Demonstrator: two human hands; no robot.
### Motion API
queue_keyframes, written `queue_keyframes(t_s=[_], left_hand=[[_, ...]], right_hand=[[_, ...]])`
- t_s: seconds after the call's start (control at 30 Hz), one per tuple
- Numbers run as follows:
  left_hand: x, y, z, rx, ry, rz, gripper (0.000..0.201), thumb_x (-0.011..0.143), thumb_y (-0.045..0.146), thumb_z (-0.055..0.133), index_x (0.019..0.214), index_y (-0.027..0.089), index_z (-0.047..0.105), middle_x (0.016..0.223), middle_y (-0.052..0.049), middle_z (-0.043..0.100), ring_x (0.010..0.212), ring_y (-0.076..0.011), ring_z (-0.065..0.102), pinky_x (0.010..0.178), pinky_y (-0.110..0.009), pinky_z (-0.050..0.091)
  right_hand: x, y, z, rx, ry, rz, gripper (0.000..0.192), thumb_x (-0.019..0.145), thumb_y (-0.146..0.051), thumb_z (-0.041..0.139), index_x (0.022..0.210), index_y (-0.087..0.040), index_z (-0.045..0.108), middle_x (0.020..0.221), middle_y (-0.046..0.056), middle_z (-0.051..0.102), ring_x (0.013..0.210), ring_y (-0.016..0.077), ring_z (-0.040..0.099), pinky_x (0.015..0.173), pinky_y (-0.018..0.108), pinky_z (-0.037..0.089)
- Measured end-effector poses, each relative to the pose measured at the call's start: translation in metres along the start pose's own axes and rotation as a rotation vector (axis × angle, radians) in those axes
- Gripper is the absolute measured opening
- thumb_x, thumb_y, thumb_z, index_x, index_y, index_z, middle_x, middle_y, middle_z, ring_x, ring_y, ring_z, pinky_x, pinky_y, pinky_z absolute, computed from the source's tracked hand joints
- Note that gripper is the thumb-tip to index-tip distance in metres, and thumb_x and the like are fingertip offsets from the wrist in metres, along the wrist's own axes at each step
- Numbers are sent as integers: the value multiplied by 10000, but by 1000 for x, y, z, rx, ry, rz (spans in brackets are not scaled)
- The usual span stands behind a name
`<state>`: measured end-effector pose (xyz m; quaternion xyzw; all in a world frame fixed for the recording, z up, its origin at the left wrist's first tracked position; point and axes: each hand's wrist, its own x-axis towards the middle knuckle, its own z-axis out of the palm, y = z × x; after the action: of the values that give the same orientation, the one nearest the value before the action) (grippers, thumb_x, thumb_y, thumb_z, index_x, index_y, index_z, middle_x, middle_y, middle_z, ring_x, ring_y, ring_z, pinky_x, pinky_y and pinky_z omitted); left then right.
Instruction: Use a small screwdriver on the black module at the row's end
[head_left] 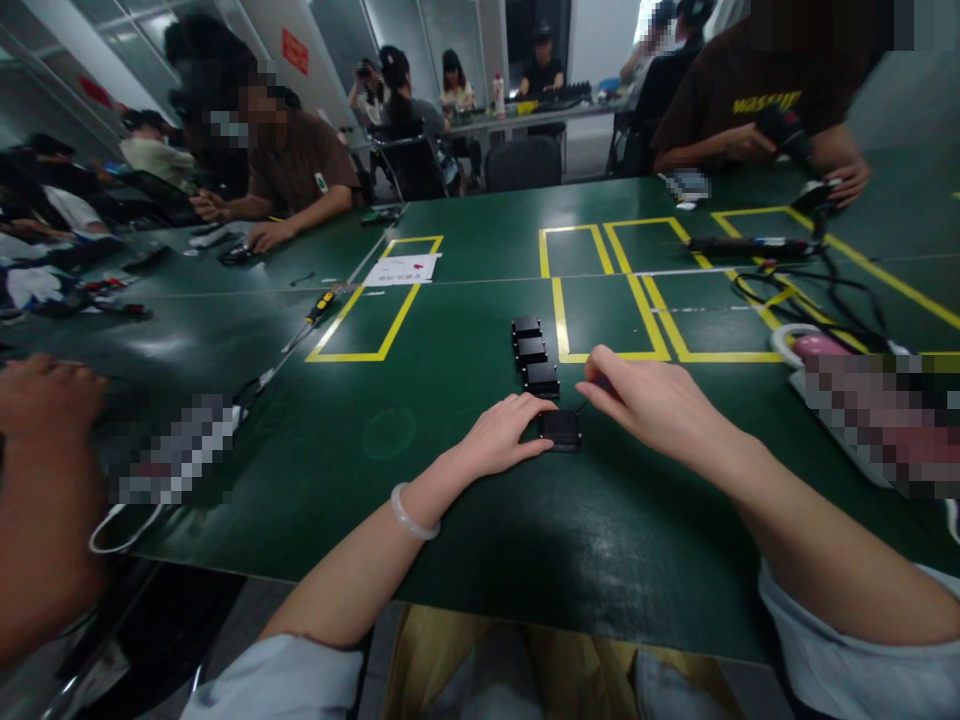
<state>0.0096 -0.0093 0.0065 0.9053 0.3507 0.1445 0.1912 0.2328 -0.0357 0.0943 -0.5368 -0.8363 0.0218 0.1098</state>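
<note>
Overhead, a dark green table (465, 520) marked with yellow tape rectangles (379, 300) was seen in a busy workroom, other people seated at ten and one o'clock. A small black module (560, 430) was pinned flat by the left hand (504, 437), fingers pressed on it, not clenched. Three more black modules (533, 352) were lined toward twelve o'clock. The right hand (652, 402) was pinched on something small; what could not be told.
</note>
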Motion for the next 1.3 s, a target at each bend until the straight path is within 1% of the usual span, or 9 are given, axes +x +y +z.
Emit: queue_keyframes(t_s=[0.13,0.27,0.43,0.63,0.73,0.9,1.0,1.1,1.3], left_hand=[[0,0,-1,-7,-6,-6,385,900,393,601,1234,237,493,1138,-62,588,1025,-230,559,882,-371,466],[0,1,-2,-14,-11,-9,383,901,392,602,1237,243,495,1141,-59,586,1029,-230,558,883,-371,466],[0,1,-1,-9,-7,-1,385,897,391,610,1234,240,499,1146,-59,586,1037,-228,554,889,-369,465],[0,0,-1,-14,-5,-7,398,896,397,607,1246,244,494,1162,-63,587,1047,-235,556,895,-381,465],[0,0,-1,-12,-9,-8,390,898,400,603,1241,248,498,1164,-60,588,1040,-236,557,886,-381,468],[0,-1,-1,-10,0,0,387,892,385,615,1234,245,498,1175,-60,587,1058,-236,555,889,-373,468],[0,-1,-1,-11,0,1,388,894,378,616,1237,245,493,1182,-58,584,1064,-236,552,889,-373,468],[0,-1,-2,-13,-10,1,386,896,384,613,1236,245,493,1165,-54,587,1048,-234,555,878,-370,471],[0,-1,-1,-14,-8,6,387,897,383,612,1238,244,491,1156,-55,587,1044,-234,552,884,-370,468]], right_hand=[[2,-2,3,-30,19,24,276,971,-431,362,952,-197,507,712,33,639,600,184,568,502,262,235],[2,1,3,-57,5,19,231,971,-373,363,958,-195,509,724,39,650,596,183,571,503,260,233],[0,2,-1,9,-37,-9,159,953,-309,381,992,-199,488,781,33,662,614,173,574,513,265,255],[0,-1,0,-29,-1,11,243,969,-399,362,949,-203,505,760,44,662,629,189,590,510,269,246],[1,1,1,-31,-14,11,217,970,-352,351,963,-199,506,760,51,666,624,190,589,510,269,251],[0,4,1,42,-24,-31,160,950,-305,368,1010,-202,476,783,34,663,619,171,577,517,265,267],[0,2,2,39,-4,-24,178,963,-336,363,994,-202,475,778,33,661,614,173,574,521,269,267],[1,2,2,-4,-15,-12,225,975,-378,351,968,-199,487,743,40,656,614,187,579,522,273,256],[-1,2,0,25,-24,-45,154,955,-287,365,1012,-194,474,800,39,665,645,179,590,535,270,264]])
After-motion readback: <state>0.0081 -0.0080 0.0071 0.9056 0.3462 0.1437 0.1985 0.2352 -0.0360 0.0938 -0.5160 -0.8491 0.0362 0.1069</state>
